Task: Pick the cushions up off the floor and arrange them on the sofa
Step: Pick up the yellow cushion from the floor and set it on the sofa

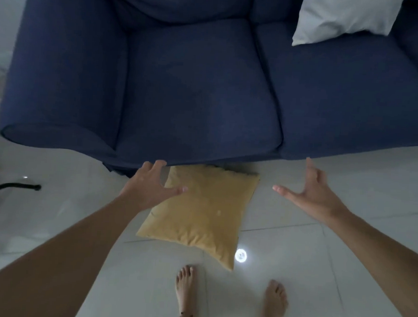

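Yellow cushion on the floor, both hands spread above it

Bare fingers (181, 189) of the left hand (151, 182) are splayed wide and grip nothing; the thumb tip lies over the upper left part of the yellow cushion (200, 213), though whether it touches the cloth cannot be told. The other fingertips of that hand reach up toward the lower front edge of the sofa (202, 85). The right hand (308, 192) is also spread open and empty, palm turned inward, its fingers apart from the cushion and off to the cushion's right side, over bare floor (343, 250).

Between the two hands the cushion lies flat on the pale tiles, its far edge tucked just beside the sofa's base and its near corner pointing toward two bare feet (186, 290). A bright round light reflection (241, 255) sits on the tile just beside that near corner.

Beyond the fingers, the dark blue sofa fills the upper view, and a white cushion (341, 17) leans against its backrest over the right seat. Far left of the left hand, a black curved object (12, 188) rests on the floor.
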### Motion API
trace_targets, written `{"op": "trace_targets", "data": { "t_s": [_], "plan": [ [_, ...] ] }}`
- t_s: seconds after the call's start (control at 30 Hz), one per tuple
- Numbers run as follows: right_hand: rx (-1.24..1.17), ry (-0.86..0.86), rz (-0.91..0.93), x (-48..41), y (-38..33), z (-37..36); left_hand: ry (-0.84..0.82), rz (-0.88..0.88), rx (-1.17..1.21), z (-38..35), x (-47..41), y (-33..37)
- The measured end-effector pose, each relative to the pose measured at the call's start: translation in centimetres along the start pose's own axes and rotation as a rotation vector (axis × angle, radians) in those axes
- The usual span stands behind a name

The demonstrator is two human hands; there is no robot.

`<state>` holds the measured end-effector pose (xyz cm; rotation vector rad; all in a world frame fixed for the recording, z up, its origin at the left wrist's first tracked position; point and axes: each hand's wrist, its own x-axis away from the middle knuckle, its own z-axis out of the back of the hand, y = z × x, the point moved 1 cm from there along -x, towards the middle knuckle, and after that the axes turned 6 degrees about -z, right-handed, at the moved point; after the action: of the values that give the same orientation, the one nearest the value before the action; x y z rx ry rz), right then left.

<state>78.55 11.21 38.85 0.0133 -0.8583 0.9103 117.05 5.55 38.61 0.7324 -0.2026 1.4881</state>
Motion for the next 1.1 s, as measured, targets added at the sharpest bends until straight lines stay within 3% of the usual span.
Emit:
{"op": "trace_targets", "data": {
  "t_s": [0.37, 0.53, 0.67, 0.7, 0.77, 0.83, 0.9, 0.93, 0.97, 1.0, 1.1],
  "plan": [
    [-0.018, -0.182, -0.168, -7.0, 1.8, -20.9, -0.156, 0.063, 0.011, -12.9, -8.5, -10.7],
    [-0.108, -0.195, -0.261, -14.1, 4.6, -28.3, -0.163, 0.066, 0.062, -20.0, -15.2, -15.0],
    [-0.256, -0.216, -0.292, -19.5, 7.7, -34.4, -0.052, 0.088, 0.242, -23.7, -21.5, -17.6],
    [-0.32, -0.225, -0.295, -20.4, 8.1, -35.6, -0.064, 0.151, 0.24, -26.1, -22.6, -18.3],
    [-0.443, -0.257, -0.282, -21.8, 8.6, -37.5, -0.265, 0.257, 0.231, -33.1, -20.8, -19.5],
    [-0.515, -0.28, -0.249, -22.3, 8.7, -38.2, -0.377, 0.269, 0.042, -48.5, -12.6, -21.4],
    [-0.522, -0.262, -0.218, -21.9, 8.4, -37.6, -0.142, 0.258, 0.112, -61.7, -6.6, -22.7],
    [-0.506, -0.248, -0.216, -21.3, 8.3, -36.9, 0.04, 0.162, 0.101, -65.7, -3.7, -23.1],
    [-0.477, -0.234, -0.216, -20.4, 8.0, -36.0, 0.092, 0.057, 0.117, -67.7, -5.9, -26.6],
    [-0.444, -0.223, -0.213, -19.2, 7.6, -34.8, 0.086, 0.02, 0.18, -64.7, -8.3, -27.1],
    [-0.361, -0.203, -0.208, -15.0, 6.4, -30.2, -0.102, 0.073, 0.267, -39.3, -15.0, -23.2]
  ]
}}
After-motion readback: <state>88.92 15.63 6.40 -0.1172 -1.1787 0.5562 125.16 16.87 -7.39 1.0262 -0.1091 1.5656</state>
